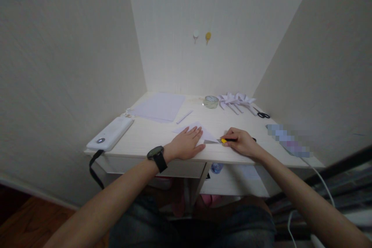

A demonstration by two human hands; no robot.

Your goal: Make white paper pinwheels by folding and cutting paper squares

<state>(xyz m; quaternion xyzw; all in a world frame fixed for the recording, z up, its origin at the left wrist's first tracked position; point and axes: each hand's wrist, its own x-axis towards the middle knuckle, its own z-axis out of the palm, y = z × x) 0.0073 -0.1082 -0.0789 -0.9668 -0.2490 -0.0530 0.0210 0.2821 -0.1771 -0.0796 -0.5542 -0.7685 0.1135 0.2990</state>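
Note:
My left hand (187,143) lies flat on a folded piece of white paper (207,133), fingers spread and pointing away from me. A black watch sits on that wrist. In my right hand (240,141) is a utility knife (228,140) with a yellow and black body, its tip at the paper's right corner. Just behind the left hand lies a thin rolled paper stick (184,116). Further back are a stack of white paper sheets (159,106), a roll of clear tape (210,102) and several paper pinwheels (236,100).
Black-handled scissors (263,115) lie at the back right of the white desk (151,143). A white power bank (111,133) with a black strap stands at the left edge. A blurred-out device (289,141) with a cable is on the right. Walls enclose the desk.

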